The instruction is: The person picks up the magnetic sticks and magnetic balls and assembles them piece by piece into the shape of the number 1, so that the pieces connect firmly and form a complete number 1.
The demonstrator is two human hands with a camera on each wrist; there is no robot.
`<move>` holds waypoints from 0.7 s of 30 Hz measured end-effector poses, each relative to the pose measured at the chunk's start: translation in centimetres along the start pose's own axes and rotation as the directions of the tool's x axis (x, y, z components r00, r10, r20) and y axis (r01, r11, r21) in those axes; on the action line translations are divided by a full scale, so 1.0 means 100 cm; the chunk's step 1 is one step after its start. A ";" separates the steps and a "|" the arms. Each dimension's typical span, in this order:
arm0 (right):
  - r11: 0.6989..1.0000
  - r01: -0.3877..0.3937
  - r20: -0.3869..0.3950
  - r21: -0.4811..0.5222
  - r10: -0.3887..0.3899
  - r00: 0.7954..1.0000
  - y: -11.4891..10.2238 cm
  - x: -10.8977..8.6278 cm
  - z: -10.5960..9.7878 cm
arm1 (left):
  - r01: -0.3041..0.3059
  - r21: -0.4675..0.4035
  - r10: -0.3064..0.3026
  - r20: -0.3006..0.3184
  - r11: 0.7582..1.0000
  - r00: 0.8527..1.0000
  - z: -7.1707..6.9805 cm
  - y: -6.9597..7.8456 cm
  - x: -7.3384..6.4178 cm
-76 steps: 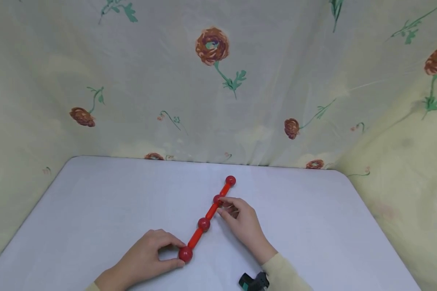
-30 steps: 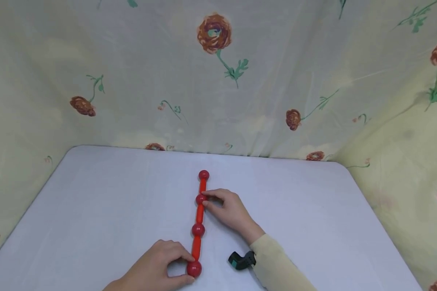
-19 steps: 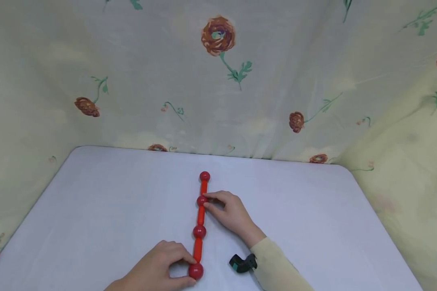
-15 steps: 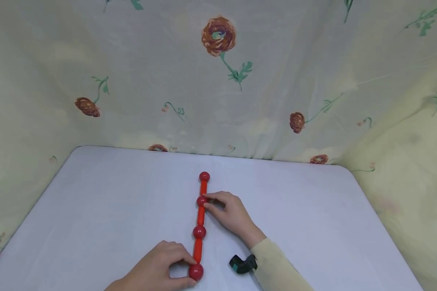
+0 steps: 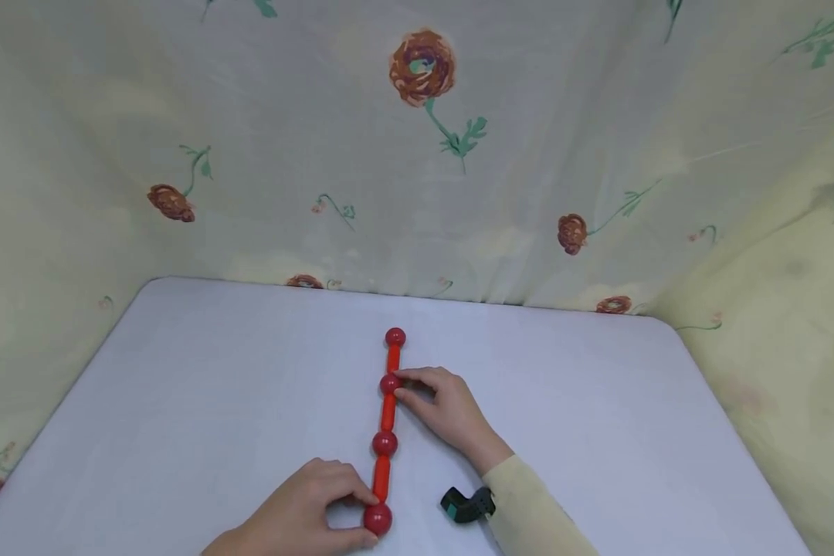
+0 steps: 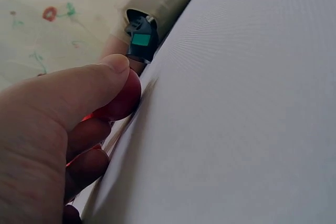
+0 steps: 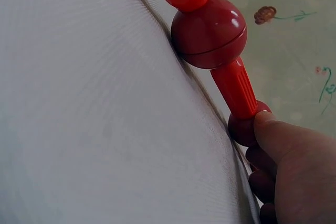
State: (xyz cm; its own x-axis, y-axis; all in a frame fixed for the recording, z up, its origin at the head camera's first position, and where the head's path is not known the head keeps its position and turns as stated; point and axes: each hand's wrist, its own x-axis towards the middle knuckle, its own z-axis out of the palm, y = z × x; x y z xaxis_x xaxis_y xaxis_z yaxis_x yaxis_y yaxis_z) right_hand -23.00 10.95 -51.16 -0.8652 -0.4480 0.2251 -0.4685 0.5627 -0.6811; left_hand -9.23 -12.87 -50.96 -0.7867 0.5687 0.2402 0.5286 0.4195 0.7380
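Several dark red balls joined by three bright red ribbed rods (image 5: 381,479) make one straight chain on the white table (image 5: 563,386), running away from the person. My left hand (image 5: 306,510) pinches the nearest ball (image 5: 378,519) between thumb and fingers; the left wrist view shows its thumb across that ball (image 6: 126,98). My right hand (image 5: 452,405) pinches the ball (image 5: 389,384) second from the far end, its fingertips on the right side. Between the hands lies another ball (image 5: 385,443), untouched, with a seam visible in the right wrist view. The far end ball (image 5: 395,337) is also untouched.
A flower-printed cloth (image 5: 306,116) hangs behind and at both sides of the table. A black wrist camera (image 5: 467,505) sticks out by the right sleeve (image 5: 535,510), low over the table just right of the chain.
Since the earliest frame, the chain has swung from a slant toward the right to nearly straight ahead, its far end moving left, both hands keeping their grip. In the last half second it stays nearly still.
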 end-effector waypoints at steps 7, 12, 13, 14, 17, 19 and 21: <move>1.000 -0.010 0.014 0.005 0.010 1.000 0.001 0.000 0.001 | -0.003 -0.028 0.003 0.010 1.000 1.000 -0.002 0.001 0.001; 1.000 -0.016 0.013 0.003 0.016 1.000 0.001 -0.001 0.002 | 0.020 -0.044 -0.019 0.029 0.999 0.999 -0.002 0.000 0.001; 1.000 -0.014 0.012 0.005 0.014 1.000 0.000 -0.001 0.002 | 0.020 -0.042 -0.019 0.028 0.999 0.999 -0.002 -0.001 0.001; 1.000 -0.012 0.012 0.006 0.012 1.000 0.000 -0.001 0.002 | 0.020 -0.040 -0.019 0.027 0.999 0.999 -0.002 -0.001 0.001; 1.000 -0.009 0.014 0.004 0.009 1.000 -0.001 -0.001 0.002 | 0.015 -0.038 -0.014 0.021 0.999 1.000 -0.002 -0.001 0.000; 1.000 -0.005 0.012 0.000 0.005 1.000 0.000 -0.002 0.001 | 0.013 -0.038 -0.012 0.021 0.999 1.000 -0.001 0.000 0.000; 1.000 -0.003 0.007 0.006 0.003 1.000 0.000 -0.002 0.001 | 0.026 -0.042 -0.025 0.029 0.999 0.999 -0.002 0.001 0.001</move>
State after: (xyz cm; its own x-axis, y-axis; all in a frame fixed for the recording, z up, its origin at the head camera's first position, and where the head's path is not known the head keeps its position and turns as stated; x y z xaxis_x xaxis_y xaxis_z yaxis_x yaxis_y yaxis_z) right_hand -22.79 11.03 -51.26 -0.8654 -0.4514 0.2177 -0.4647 0.5603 -0.6857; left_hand -9.32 -12.94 -50.78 -0.7900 0.5784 0.2035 0.4939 0.4038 0.7700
